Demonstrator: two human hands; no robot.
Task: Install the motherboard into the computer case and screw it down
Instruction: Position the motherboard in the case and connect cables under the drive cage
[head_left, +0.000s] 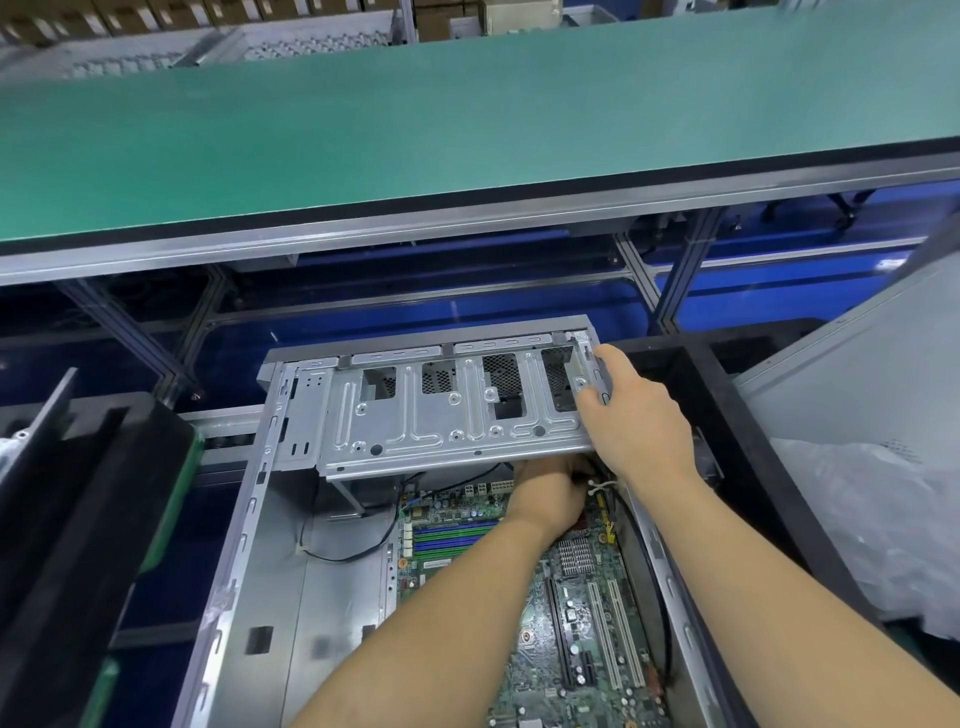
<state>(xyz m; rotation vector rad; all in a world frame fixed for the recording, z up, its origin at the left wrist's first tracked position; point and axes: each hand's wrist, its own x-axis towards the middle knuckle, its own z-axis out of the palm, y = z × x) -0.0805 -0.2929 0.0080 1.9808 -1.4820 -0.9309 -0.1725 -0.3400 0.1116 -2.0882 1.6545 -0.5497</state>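
With our right hand (631, 415) gripping the raised drive cage (447, 410) and our left hand's (550, 493) fingers hidden beneath it, grip unclear, a slip could drop it onto the motherboard (571, 613) seated just below them.

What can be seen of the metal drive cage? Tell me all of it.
The drive cage is a bare grey stamped-steel panel with raised ribs, screw holes and several rectangular cutouts showing perforated mesh behind. It sits at the far end of the open computer case, tilted up above the motherboard. The right hand grips its right edge, fingers curled over the corner. The left hand reaches beneath its near edge, partly hidden.
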